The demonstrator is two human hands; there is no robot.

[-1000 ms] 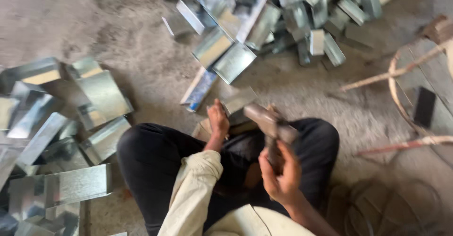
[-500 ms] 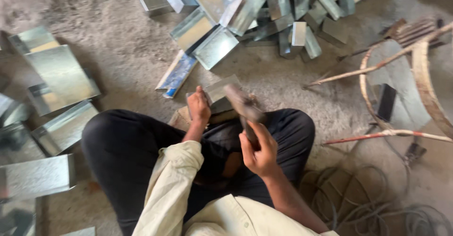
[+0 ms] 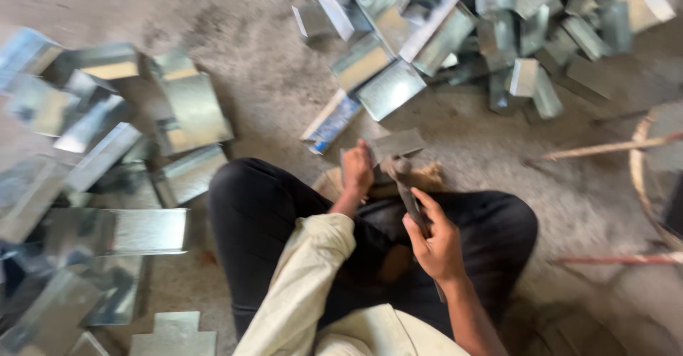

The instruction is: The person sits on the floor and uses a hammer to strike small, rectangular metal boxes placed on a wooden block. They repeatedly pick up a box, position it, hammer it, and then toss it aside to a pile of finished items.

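Seen from the head camera, a person sat cross-legged on a dusty concrete floor [image 3: 270, 86], the left hand [image 3: 357, 172] closed on the near-left edge of a small grey metal sheet [image 3: 395, 145] lying just beyond the knees. The right hand [image 3: 435, 242] was wrapped around the handle of a hammer [image 3: 407, 185], whose head rested against the sheet; the frame was blurred. Folded metal pieces [image 3: 107, 150] lay scattered at left, and a larger heap of similar pieces [image 3: 484, 29] was piled at far right.
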